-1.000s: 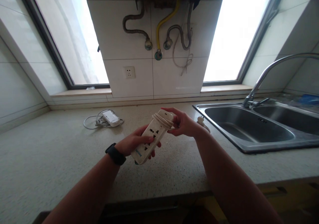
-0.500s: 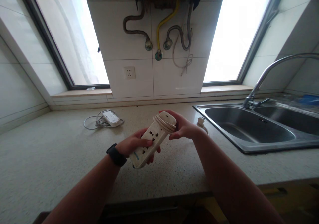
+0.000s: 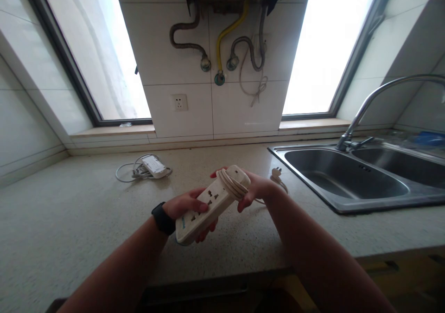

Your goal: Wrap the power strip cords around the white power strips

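From the head camera we see our left hand wrapped around the near end of a cream plastic power strip with several sockets, thumb lying on its socket face and fingers curled beneath. The strip is lifted clear of the speckled beige stone countertop and tilts up toward 1 o'clock. Our right hand closes around the strip's far end, over the cream cord coiled around it. From there the cord trails toward 2 o'clock to its white plug, lying on the counter just beside the stainless steel double sink. At 10 o'clock from the strip, well apart, rests a small white adapter with a looped grey cable. A black band circles our left wrist.
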{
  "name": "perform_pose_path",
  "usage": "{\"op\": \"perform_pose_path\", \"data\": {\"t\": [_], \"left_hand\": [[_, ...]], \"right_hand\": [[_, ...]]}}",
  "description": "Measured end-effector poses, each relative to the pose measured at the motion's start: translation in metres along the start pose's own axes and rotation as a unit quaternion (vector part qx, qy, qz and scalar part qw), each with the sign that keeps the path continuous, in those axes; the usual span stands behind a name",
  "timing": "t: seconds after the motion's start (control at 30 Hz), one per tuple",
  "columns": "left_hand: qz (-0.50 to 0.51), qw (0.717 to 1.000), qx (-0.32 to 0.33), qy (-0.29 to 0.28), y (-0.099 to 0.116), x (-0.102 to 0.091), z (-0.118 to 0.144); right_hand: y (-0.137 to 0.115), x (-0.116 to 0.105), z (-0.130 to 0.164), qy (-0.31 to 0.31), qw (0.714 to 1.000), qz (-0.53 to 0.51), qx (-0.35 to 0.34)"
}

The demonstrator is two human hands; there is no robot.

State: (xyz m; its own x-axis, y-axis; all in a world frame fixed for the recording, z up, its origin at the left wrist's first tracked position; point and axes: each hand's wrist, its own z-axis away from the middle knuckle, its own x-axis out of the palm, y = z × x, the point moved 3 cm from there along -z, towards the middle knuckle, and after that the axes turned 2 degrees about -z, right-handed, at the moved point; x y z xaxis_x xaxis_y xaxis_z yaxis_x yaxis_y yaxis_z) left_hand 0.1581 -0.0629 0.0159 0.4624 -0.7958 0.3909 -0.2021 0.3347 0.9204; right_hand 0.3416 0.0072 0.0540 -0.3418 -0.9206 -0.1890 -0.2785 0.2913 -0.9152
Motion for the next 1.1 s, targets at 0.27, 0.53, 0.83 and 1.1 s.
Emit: {"op": "perform_pose_path", "data": {"t": [0.27, 0.53, 0.83, 1.1], "left_hand": [[-0.066, 0.997, 0.006, 0.026, 0.0, -0.006, -0.008], [-0.49, 0.806, 0.149, 0.296, 0.028, -0.016, -0.006], [-0.682, 0.579, 0.137, 0.425, 0.017, -0.022, -0.02], [-0.575, 0.678, 0.173, 0.424, 0.024, -0.013, -0.013]], "right_hand": [[0.003, 0.0, -0.001, 0.073, 0.997, 0.008, 0.005], [0.012, -0.018, -0.001, 0.254, 0.963, 0.082, 0.041], [0.029, -0.017, -0.011, 0.369, 0.918, 0.112, 0.097], [0.021, -0.018, -0.006, 0.297, 0.942, 0.124, 0.098]]}}
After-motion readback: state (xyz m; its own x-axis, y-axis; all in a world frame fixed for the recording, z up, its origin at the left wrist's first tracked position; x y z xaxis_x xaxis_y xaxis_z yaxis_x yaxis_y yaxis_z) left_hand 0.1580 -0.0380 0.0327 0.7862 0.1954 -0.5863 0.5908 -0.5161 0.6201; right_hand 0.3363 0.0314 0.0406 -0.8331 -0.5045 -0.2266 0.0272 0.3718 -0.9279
